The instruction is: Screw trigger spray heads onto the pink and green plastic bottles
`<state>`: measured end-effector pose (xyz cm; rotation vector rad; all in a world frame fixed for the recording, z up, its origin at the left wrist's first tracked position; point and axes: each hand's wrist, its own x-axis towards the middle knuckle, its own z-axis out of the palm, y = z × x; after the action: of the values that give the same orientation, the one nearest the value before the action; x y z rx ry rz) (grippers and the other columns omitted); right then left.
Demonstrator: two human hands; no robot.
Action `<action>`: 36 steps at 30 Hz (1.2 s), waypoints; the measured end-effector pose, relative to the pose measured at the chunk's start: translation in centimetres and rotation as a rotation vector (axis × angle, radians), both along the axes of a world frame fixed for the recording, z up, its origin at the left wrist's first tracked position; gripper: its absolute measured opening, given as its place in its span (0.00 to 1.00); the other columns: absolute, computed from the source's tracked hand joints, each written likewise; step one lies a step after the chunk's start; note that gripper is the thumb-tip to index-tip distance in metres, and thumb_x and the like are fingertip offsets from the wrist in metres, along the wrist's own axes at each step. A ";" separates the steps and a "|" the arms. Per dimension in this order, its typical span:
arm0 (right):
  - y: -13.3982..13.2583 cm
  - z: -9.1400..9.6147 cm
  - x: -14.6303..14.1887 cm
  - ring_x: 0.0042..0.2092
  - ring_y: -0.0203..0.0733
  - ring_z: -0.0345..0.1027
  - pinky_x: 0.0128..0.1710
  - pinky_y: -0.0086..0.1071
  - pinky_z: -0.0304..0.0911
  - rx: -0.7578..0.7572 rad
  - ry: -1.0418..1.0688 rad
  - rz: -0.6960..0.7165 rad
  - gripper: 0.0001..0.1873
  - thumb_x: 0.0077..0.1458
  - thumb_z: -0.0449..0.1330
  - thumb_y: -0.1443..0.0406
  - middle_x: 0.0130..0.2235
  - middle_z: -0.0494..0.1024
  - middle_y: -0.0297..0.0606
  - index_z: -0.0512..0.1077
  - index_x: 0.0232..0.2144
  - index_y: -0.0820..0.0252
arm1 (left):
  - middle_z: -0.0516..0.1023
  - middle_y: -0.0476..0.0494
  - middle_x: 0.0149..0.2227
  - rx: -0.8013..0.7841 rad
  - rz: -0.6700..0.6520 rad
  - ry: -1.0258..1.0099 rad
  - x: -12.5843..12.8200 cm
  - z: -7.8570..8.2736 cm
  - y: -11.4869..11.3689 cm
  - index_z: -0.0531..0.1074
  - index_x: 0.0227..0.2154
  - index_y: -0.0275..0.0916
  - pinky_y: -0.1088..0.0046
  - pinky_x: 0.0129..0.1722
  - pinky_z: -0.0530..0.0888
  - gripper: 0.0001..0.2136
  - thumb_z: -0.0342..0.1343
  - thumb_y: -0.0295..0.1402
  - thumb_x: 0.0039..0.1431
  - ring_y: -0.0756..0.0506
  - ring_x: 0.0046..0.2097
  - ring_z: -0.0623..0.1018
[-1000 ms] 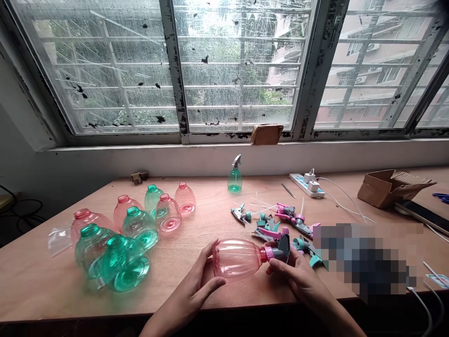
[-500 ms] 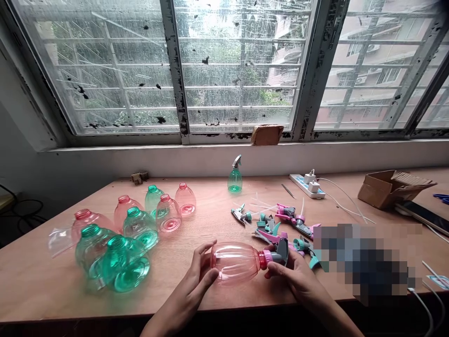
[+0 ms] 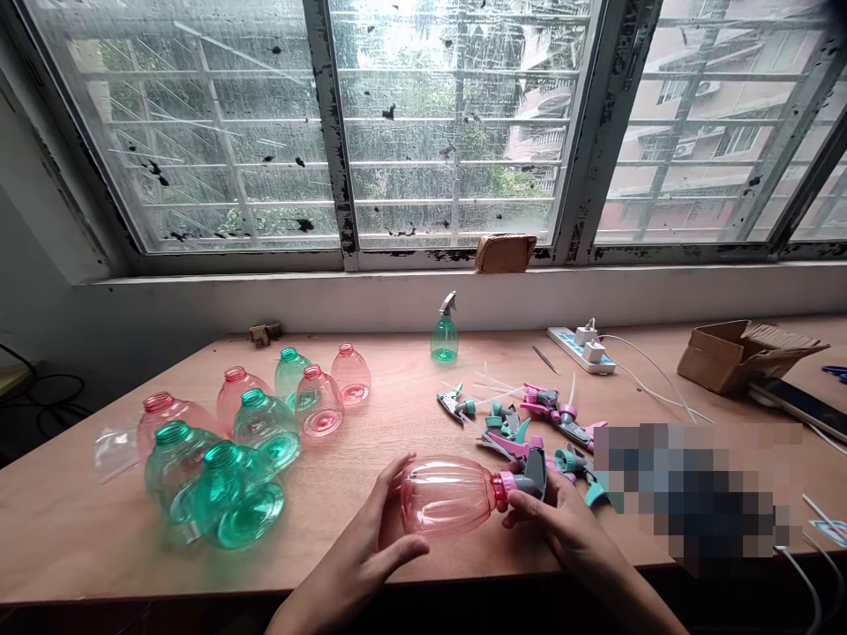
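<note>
A clear pink plastic bottle (image 3: pixel 446 494) lies on its side near the front edge of the wooden table (image 3: pixel 397 406). My left hand (image 3: pixel 374 547) cups its base end, fingers wrapped round it. My right hand (image 3: pixel 552 520) pinches the pink collar and grey spray head (image 3: pixel 526 478) at the bottle's neck. A pile of loose pink, teal and grey spray heads (image 3: pixel 529 423) with thin white tubes lies just behind my right hand.
Several empty pink and green bottles (image 3: pixel 238 441) stand and lie at the left. One small green spray bottle (image 3: pixel 444 331) stands at the back. A power strip (image 3: pixel 582 351) with cables, a cardboard box (image 3: pixel 738 353) and a blurred patch (image 3: pixel 701 489) occupy the right.
The pink bottle has turned slightly between my hands. My left fingers have shifted on its base. Both hands stay in nearly the same place.
</note>
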<state>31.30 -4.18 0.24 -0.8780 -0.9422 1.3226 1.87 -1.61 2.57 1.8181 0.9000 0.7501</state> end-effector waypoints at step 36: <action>0.2 -0.7 0.2 0.29 0.39 0.75 0.33 0.34 0.70 0.035 -0.089 -0.001 0.21 0.52 0.74 0.55 0.31 0.82 0.34 0.76 0.42 0.59 | 0.54 0.41 0.71 0.112 -0.043 -0.090 -0.1 -0.9 0.3 0.54 0.68 0.57 0.55 0.67 0.66 0.32 0.62 0.39 0.66 0.34 0.66 0.67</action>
<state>31.48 -3.99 -0.45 -0.9168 -1.0310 1.2708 1.73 -1.31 1.70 1.8797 0.7715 0.8628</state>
